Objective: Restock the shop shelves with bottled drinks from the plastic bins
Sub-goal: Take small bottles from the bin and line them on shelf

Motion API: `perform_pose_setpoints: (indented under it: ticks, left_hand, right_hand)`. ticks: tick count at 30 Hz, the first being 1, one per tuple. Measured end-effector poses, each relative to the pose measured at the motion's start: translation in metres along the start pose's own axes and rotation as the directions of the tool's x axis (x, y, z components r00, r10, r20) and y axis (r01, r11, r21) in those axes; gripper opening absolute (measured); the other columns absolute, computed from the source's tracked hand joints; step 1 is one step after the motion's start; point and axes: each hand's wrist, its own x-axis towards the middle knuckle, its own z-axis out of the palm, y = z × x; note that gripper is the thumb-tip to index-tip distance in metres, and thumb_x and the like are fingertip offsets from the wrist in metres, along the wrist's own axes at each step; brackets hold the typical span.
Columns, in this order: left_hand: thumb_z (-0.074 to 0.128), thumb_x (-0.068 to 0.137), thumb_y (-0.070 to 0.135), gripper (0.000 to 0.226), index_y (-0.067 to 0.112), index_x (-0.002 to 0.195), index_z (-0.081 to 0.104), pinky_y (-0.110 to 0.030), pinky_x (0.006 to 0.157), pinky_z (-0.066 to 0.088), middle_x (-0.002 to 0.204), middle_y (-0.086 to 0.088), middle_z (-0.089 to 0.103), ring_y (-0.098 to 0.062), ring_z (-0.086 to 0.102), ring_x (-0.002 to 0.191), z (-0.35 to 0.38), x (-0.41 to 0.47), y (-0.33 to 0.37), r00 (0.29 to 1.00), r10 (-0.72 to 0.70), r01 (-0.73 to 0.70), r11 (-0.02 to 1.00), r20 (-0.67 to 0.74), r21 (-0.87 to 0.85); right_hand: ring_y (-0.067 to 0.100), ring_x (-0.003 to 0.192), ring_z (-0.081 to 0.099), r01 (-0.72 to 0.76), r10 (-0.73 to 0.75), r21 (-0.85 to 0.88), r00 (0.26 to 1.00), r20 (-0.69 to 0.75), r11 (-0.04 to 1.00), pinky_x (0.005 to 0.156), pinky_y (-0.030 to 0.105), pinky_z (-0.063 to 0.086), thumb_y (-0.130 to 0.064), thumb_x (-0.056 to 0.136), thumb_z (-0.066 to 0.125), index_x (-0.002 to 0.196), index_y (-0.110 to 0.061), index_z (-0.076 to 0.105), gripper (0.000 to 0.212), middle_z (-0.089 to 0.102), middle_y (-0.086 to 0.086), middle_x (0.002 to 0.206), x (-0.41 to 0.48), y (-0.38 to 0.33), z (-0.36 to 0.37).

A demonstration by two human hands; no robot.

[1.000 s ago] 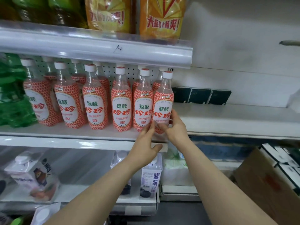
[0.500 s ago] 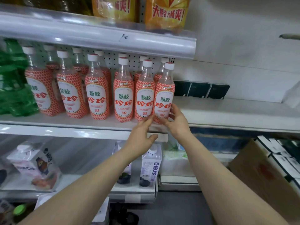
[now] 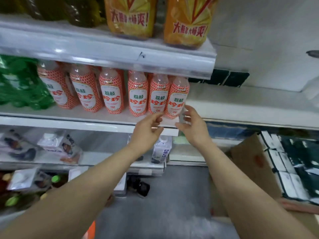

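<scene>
A row of red-and-white lychee drink bottles stands on the middle shelf (image 3: 69, 116). The rightmost bottle (image 3: 177, 100) is at the shelf's right end, with its neighbour (image 3: 158, 99) close beside it. My left hand (image 3: 148, 128) is just below and in front of these two bottles, fingers relaxed, holding nothing. My right hand (image 3: 191, 123) hovers right of the rightmost bottle, fingers loosely spread, a small gap from it. The bottle caps are hidden behind the upper shelf's edge.
Green bottles (image 3: 20, 83) fill the shelf's left end. Large orange drink bottles (image 3: 188, 23) stand on the top shelf. Cartons (image 3: 161, 150) sit on the lower shelf. An open cardboard box (image 3: 255, 161) of packs is at the right, and grey floor (image 3: 172, 195) lies below.
Both hands have drawn back from the rightmost bottle, which they touched before. The view has tilted down, so the shelves sit higher in frame and the caps are hidden.
</scene>
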Motion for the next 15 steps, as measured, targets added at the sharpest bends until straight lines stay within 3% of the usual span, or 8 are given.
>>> perform_pose_setpoints:
  ticks: [2, 5, 6, 9, 10, 13, 15]
  left_hand:
    - [0.066, 0.089, 0.002, 0.049, 0.018, 0.135, 0.057, -0.009, 0.09, 0.045, 0.111, 0.0, 0.065, -0.011, 0.063, 0.1, -0.015, -0.012, 0.02, 0.998, -0.054, 0.054, 0.999, 0.02, 0.006]
    - [0.066, 0.088, 0.002, 0.045, 0.015, 0.13, 0.06, -0.022, 0.096, 0.048, 0.11, -0.002, 0.066, -0.014, 0.064, 0.099, -0.042, -0.029, 0.057, 0.994, -0.095, 0.095, 0.995, 0.056, 0.016]
    - [0.066, 0.088, 0.001, 0.043, 0.014, 0.128, 0.061, -0.023, 0.096, 0.048, 0.11, -0.003, 0.066, -0.015, 0.064, 0.1, -0.051, -0.035, 0.071, 0.992, -0.107, 0.107, 0.994, 0.068, 0.015]
    - [0.066, 0.088, 0.002, 0.038, 0.013, 0.124, 0.063, -0.029, 0.096, 0.051, 0.11, -0.005, 0.066, -0.017, 0.063, 0.101, -0.079, -0.056, 0.116, 0.984, -0.15, 0.151, 0.988, 0.093, -0.007]
    - [0.066, 0.088, 0.002, 0.037, 0.014, 0.123, 0.063, -0.029, 0.094, 0.052, 0.109, -0.004, 0.066, -0.015, 0.063, 0.1, -0.089, -0.064, 0.129, 0.983, -0.162, 0.164, 0.986, 0.091, -0.01]
    - [0.067, 0.088, 0.004, 0.036, 0.014, 0.123, 0.063, -0.024, 0.09, 0.052, 0.108, -0.003, 0.065, -0.013, 0.061, 0.099, -0.12, -0.086, 0.169, 0.975, -0.208, 0.211, 0.977, 0.08, -0.031]
    - [0.068, 0.088, 0.006, 0.037, 0.013, 0.124, 0.063, -0.023, 0.092, 0.05, 0.109, -0.003, 0.064, -0.014, 0.061, 0.1, -0.142, -0.101, 0.192, 0.969, -0.237, 0.24, 0.97, 0.076, -0.036]
  right_hand:
    - [0.011, 0.107, 0.056, -0.029, 0.029, -0.003, 0.999, 0.045, 1.0, 0.087, 0.012, 0.044, 0.005, 0.086, 0.069, 0.14, -0.006, 0.048, 0.059, 0.057, -0.006, 0.116, -0.015, -0.02, -0.008]
    - [0.023, 0.116, 0.059, -0.032, 0.035, -0.024, 0.991, 0.128, 0.999, 0.099, 0.034, 0.05, 0.002, 0.085, 0.072, 0.143, -0.009, 0.047, 0.064, 0.059, 0.005, 0.132, -0.037, -0.053, -0.02]
    - [0.023, 0.116, 0.058, -0.039, 0.043, -0.029, 0.988, 0.146, 0.999, 0.098, 0.035, 0.051, 0.001, 0.086, 0.073, 0.144, -0.011, 0.047, 0.065, 0.057, 0.007, 0.136, -0.046, -0.065, -0.024]
    - [0.016, 0.11, 0.055, -0.062, 0.068, -0.036, 0.98, 0.188, 0.997, 0.084, 0.009, 0.047, 0.001, 0.088, 0.071, 0.145, -0.013, 0.047, 0.063, 0.055, 0.007, 0.131, -0.074, -0.106, -0.041]
    - [0.015, 0.11, 0.055, -0.076, 0.081, -0.031, 0.975, 0.206, 0.997, 0.083, 0.008, 0.047, 0.001, 0.088, 0.071, 0.145, -0.013, 0.047, 0.063, 0.056, 0.005, 0.13, -0.084, -0.12, -0.046]
    - [0.016, 0.112, 0.056, -0.073, 0.08, -0.035, 0.963, 0.256, 0.997, 0.092, 0.023, 0.05, 0.001, 0.087, 0.071, 0.142, -0.012, 0.05, 0.06, 0.058, 0.006, 0.132, -0.113, -0.159, -0.058]
    - [0.017, 0.109, 0.056, -0.064, 0.065, -0.014, 0.954, 0.292, 0.998, 0.096, 0.032, 0.053, 0.004, 0.087, 0.071, 0.14, -0.011, 0.052, 0.058, 0.058, 0.003, 0.123, -0.128, -0.185, -0.063]
